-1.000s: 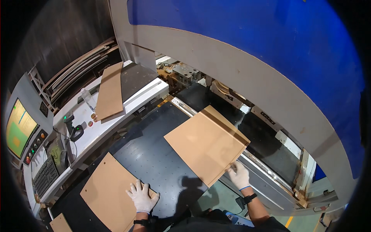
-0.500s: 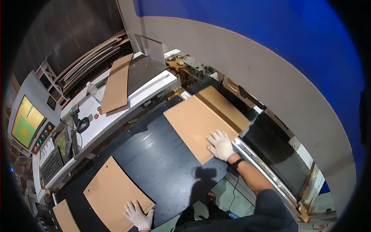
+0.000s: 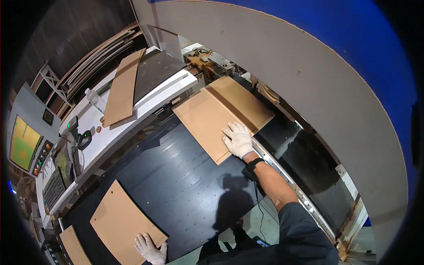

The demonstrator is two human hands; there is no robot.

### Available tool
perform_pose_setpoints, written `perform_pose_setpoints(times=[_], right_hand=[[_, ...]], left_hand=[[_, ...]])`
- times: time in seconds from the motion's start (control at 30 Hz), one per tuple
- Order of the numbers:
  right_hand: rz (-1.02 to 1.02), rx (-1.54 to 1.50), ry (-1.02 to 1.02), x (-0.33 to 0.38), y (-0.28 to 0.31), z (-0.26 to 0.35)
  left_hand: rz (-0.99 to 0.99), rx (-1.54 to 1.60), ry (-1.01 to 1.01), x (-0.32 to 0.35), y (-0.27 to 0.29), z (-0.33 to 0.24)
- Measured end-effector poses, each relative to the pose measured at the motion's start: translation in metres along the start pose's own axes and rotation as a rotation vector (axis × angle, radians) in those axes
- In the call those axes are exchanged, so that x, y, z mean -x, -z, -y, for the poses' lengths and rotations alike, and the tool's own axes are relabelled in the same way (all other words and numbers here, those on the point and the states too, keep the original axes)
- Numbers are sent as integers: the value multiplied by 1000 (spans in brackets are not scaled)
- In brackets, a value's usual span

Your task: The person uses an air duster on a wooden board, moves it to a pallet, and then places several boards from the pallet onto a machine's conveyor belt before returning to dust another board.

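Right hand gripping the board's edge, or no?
No, the gloved right hand lies flat, fingers spread, on top of the brown board near its lower corner, not curled around an edge.

The left hand [image 3: 150, 249] is cut off at the wrist by the lower edge of the view, and its palm hides the near corner of the brown board [image 3: 121, 223] beneath it. The right hand [image 3: 238, 140] lies flat on the larger board [image 3: 212, 117], so the surface under it is hidden, and that board's far edge disappears among machine parts [image 3: 210, 59] too small to make out. The green screen [image 3: 23, 142] and the keyboard [image 3: 54, 189] at the left rim are bent and too blurred to read, and another board [image 3: 73, 245] runs out of sight at the dark lower-left rim.
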State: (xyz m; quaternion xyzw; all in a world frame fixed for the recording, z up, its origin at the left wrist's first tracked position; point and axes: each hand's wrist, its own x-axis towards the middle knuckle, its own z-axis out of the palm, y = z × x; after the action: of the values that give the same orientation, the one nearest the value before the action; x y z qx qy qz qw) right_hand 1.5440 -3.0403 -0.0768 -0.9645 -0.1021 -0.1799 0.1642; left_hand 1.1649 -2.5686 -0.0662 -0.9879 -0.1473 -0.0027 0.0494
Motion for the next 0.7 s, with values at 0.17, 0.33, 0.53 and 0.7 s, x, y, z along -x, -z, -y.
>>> perform_pose_setpoints(times=[0.17, 0.33, 0.53, 0.7], right_hand=[[-58, 35, -41, -9, 6, -1], [-63, -131, -135, -14, 1, -22], [-85, -55, -42, -17, -11, -57], [-62, 152, -117, -24, 29, -37]], left_hand=[[-46, 64, -120, -4, 8, 2], [-175, -8, -132, 6, 12, 1], [-166, 6, -72, 8, -16, 11], [-168, 8, -35, 0, -14, 5]])
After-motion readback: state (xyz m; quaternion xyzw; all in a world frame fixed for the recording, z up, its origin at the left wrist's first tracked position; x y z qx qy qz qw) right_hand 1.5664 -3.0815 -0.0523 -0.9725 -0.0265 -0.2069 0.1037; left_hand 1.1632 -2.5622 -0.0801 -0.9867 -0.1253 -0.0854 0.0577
